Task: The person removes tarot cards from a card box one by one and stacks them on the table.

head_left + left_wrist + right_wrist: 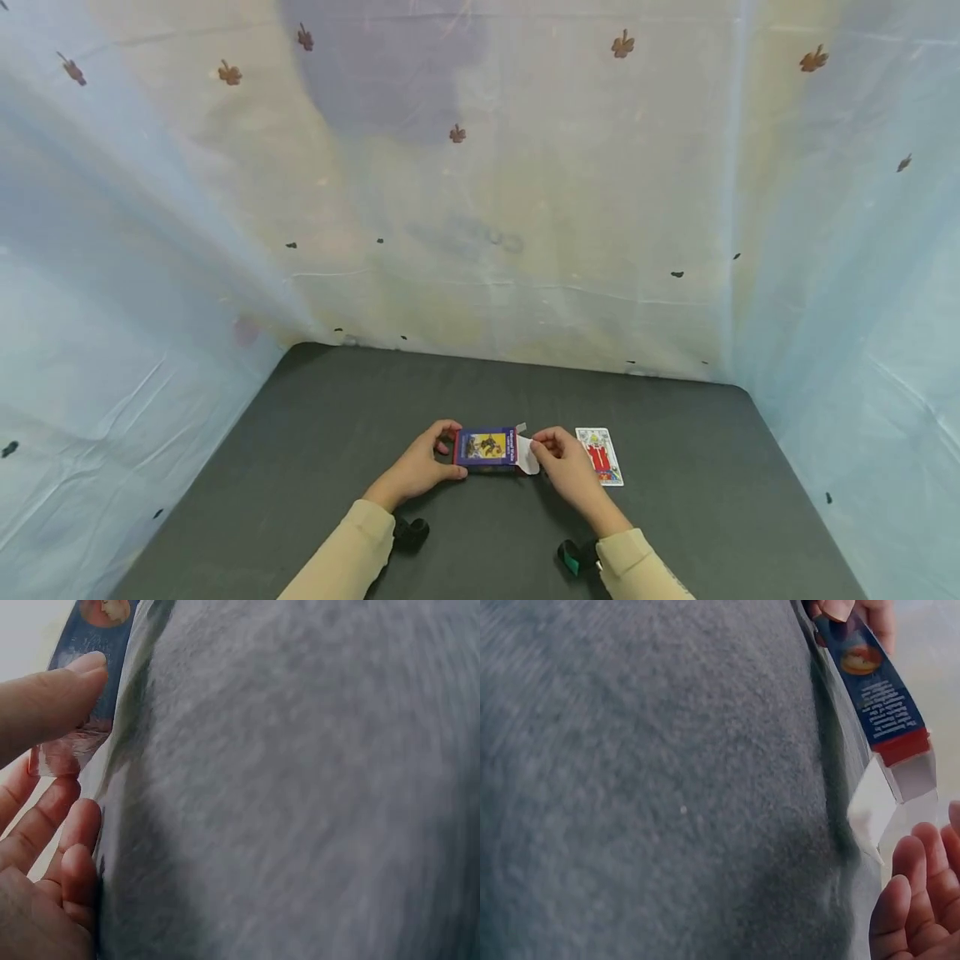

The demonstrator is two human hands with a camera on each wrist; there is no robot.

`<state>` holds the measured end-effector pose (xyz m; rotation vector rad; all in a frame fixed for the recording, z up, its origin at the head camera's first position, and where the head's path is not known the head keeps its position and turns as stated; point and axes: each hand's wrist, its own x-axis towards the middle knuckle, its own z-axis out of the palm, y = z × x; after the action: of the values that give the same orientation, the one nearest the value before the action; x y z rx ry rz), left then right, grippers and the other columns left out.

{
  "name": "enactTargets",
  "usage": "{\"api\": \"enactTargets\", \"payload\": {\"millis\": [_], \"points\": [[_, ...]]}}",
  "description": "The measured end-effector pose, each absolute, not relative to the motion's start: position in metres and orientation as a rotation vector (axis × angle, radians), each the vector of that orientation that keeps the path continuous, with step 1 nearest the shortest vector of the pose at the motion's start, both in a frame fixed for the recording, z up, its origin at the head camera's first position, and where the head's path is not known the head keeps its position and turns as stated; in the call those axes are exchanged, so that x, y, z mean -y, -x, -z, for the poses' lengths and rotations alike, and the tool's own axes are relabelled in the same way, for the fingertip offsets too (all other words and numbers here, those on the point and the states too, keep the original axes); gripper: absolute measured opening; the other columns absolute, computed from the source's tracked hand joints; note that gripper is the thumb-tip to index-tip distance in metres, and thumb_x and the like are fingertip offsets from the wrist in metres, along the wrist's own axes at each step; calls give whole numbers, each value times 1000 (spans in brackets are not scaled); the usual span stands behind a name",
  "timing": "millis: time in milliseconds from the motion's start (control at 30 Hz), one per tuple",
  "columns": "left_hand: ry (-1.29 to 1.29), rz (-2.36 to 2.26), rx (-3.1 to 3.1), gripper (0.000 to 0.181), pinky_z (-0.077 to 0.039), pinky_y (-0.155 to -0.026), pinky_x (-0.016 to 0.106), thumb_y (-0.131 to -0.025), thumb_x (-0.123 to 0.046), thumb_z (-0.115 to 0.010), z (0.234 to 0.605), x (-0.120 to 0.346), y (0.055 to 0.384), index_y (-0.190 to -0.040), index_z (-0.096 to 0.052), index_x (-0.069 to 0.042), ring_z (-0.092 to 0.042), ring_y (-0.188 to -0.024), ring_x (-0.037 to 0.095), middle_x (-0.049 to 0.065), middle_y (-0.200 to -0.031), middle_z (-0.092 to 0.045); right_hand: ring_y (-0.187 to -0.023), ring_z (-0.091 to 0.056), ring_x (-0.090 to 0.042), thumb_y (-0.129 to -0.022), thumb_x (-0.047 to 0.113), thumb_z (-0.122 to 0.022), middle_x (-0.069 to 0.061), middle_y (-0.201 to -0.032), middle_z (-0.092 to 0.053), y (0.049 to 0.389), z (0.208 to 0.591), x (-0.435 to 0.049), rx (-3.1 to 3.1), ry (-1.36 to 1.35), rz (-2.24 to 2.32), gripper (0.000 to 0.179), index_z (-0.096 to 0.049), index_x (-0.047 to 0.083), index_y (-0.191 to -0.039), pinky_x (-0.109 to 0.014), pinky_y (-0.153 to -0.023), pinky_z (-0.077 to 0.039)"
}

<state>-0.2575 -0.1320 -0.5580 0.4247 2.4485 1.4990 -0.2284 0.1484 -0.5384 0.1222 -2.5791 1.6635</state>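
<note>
A small blue and purple tarot card box [484,447] with a yellow picture lies on its side in front of me, its white end flap [528,455] folded out to the right. My left hand [420,463] grips the box's left end between thumb and fingers; in the left wrist view the thumb [82,682] presses on its narrow blue side. At the open end, my right hand [568,467] pinches the white flap with thumb and forefinger. The right wrist view shows the box's narrow side [877,690] and red rim, with the other right fingers [909,900] loosely bent below.
A tarot card [600,455] with a red figure lies face up just right of my right hand, partly behind it. Grey cloth covers the table [337,400]. Pale curtains [525,208] with leaf marks enclose it at the back and sides.
</note>
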Motion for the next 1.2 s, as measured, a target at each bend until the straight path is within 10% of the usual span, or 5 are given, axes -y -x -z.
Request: {"api": "enactTargets", "payload": {"millis": [1200], "points": [[-376, -1458, -2493, 75, -45, -70, 37, -76, -31, -84, 542, 124, 249, -137, -42, -24, -53, -86, 22, 7, -116, -50, -79, -60, -21, -101, 12, -50, -16, -97, -62, 224, 531, -155, 2352, -10, -2092, 26, -54, -7, -118, -42, -74, -52]]}}
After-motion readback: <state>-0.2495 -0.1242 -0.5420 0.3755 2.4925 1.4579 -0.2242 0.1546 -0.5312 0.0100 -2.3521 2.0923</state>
